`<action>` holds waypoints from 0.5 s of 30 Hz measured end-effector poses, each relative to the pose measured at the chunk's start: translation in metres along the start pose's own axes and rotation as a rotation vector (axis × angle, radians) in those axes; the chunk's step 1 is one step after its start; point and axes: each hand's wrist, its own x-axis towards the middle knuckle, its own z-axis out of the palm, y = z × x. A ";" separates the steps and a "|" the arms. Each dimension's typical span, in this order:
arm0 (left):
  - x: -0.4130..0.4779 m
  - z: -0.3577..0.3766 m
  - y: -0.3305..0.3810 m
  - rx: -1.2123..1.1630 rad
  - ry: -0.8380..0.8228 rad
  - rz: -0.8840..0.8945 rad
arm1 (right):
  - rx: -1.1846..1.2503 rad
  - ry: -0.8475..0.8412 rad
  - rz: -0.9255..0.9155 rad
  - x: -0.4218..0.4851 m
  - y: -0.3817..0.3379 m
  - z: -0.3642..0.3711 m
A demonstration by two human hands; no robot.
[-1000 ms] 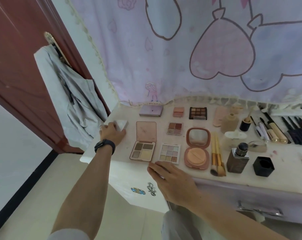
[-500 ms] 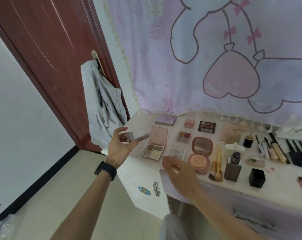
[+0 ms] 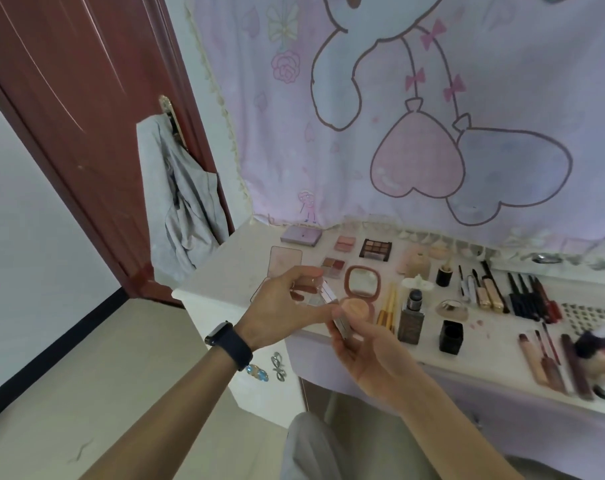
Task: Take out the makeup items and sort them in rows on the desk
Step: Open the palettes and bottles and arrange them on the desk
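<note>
right now both hands are together, raised in front of the near edge of the desk [image 3: 221, 275], and both hold one small case [image 3: 323, 296]. the left hand [image 3: 280, 306], with a dark watch [image 3: 229, 344] on its wrist, curls its thumb and fingers round the upper end of the case. the right hand [image 3: 370, 355] comes up from below and pinches the lower end between thumb and fingers. the case is tilted and up in the air, touching nothing on the desk. it is too blurred to tell whether its lid is open. just behind the left hand lies a large pink palette [image 3: 285, 263] with its lid up, partly hidden by the knuckles. just beyond the right hand's fingertips sits a pink compact [image 3: 362, 282] with its mirror open. to the right of that hand are gold-handled brushes [image 3: 387, 306], an upright brown bottle [image 3: 411, 318] and a black cube-shaped cap [image 3: 450, 337]. further back from both hands, under the hanging cloth [image 3: 432, 150], lie a lilac box [image 3: 301, 236], a small pink blush [image 3: 345, 243] and a dark eyeshadow palette [image 3: 375, 249]. well off to the right of the right hand, pencils and tubes [image 3: 522, 299] lie side by side in a row. to the left of the left hand a grey garment [image 3: 186, 195] hangs from the handle of a red-brown door [image 3: 86, 98].
</note>
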 end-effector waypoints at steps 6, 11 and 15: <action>0.005 0.007 0.006 0.094 -0.022 0.054 | -0.061 -0.008 -0.017 -0.002 -0.005 -0.013; 0.007 0.006 0.003 0.310 -0.091 0.074 | -0.379 -0.009 -0.074 0.006 -0.009 -0.016; 0.006 0.008 0.002 0.464 -0.190 0.141 | -0.669 -0.034 -0.129 0.008 -0.012 -0.012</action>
